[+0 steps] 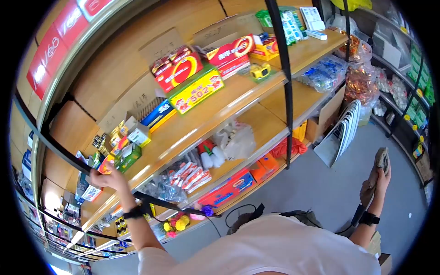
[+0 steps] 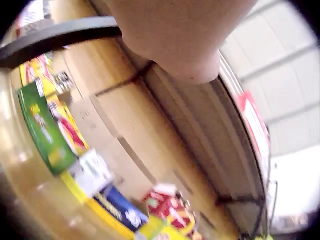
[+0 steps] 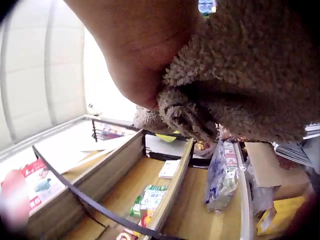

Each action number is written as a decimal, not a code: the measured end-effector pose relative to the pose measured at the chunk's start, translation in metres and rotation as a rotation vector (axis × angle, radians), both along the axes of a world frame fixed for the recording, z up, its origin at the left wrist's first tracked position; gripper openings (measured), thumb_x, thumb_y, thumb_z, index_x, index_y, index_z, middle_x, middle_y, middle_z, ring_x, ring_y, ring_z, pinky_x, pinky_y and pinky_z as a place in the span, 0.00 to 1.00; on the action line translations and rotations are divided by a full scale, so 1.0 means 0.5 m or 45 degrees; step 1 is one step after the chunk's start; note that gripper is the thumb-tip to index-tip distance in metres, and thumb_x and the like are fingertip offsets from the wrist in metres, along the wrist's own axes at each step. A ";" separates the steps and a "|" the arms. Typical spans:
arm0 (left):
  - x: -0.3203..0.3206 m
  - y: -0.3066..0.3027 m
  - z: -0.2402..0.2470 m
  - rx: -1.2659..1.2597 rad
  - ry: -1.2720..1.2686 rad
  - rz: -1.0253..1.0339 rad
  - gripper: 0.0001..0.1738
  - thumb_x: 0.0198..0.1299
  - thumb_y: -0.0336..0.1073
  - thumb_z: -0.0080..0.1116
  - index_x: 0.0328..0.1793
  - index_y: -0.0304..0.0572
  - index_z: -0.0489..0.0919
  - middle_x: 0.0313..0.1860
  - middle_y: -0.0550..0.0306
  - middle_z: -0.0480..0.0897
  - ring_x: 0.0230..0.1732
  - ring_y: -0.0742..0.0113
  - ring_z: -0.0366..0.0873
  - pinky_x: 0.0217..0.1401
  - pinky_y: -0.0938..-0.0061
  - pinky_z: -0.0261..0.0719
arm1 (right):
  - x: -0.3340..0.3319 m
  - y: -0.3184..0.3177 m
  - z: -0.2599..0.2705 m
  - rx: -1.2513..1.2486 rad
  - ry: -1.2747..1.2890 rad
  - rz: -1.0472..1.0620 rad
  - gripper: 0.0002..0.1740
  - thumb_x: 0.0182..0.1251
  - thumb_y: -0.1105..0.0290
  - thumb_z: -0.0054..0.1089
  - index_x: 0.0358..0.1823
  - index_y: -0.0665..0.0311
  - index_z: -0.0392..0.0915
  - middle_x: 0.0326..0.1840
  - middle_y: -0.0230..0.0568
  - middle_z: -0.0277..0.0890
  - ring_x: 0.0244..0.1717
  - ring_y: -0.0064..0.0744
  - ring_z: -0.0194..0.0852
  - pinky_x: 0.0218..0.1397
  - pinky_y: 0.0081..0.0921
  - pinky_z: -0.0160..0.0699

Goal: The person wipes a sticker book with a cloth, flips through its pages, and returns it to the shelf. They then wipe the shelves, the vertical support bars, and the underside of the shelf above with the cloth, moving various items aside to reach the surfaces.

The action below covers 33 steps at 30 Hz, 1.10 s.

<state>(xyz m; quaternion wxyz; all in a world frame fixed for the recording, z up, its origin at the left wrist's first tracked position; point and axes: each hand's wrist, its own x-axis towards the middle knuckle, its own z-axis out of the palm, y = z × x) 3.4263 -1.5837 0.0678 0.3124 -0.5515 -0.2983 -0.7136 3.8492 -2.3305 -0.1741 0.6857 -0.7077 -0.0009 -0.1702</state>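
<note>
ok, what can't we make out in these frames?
Left grip, left wrist view: fingers hidden by its own bulk or the top edge; head view too blurred to show whether they hold the black post.
Right grip, right wrist view: fingertips hidden by the brown cloth.
Brown cloth, same view: cut off by the top edge.
Writing on the cardboard, head view: too small, blurred.
</note>
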 end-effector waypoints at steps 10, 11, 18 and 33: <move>0.528 -0.307 -0.192 -0.570 1.307 -0.231 0.46 0.37 0.50 0.70 0.64 0.43 0.63 0.64 0.46 0.63 0.67 0.50 0.55 0.67 0.53 0.51 | 0.079 -0.006 -0.154 0.486 0.255 -0.122 0.32 0.55 0.72 0.51 0.65 0.68 0.62 0.57 0.42 0.69 0.53 0.37 0.70 0.54 0.30 0.71; 0.552 -0.273 -0.178 -0.566 1.279 -0.197 0.50 0.36 0.52 0.71 0.66 0.45 0.61 0.65 0.47 0.62 0.69 0.51 0.53 0.69 0.53 0.48 | 0.065 -0.004 -0.184 0.559 0.384 -0.121 0.32 0.54 0.73 0.51 0.65 0.68 0.62 0.58 0.42 0.68 0.55 0.37 0.68 0.57 0.30 0.69; 0.619 -0.296 -0.172 -0.976 1.563 -0.046 0.50 0.39 0.52 0.70 0.69 0.45 0.58 0.53 0.45 0.73 0.53 0.48 0.73 0.55 0.59 0.72 | 0.073 0.009 -0.317 0.694 0.596 -0.026 0.32 0.53 0.74 0.51 0.64 0.67 0.63 0.58 0.43 0.69 0.54 0.37 0.69 0.56 0.30 0.70; 0.664 -0.289 -0.175 -0.961 1.317 -0.056 0.16 0.43 0.32 0.55 0.41 0.37 0.73 0.43 0.41 0.78 0.41 0.44 0.76 0.44 0.55 0.74 | 0.482 -0.010 0.011 0.142 0.442 0.158 0.35 0.51 0.77 0.48 0.65 0.62 0.57 0.51 0.42 0.69 0.47 0.38 0.69 0.51 0.31 0.72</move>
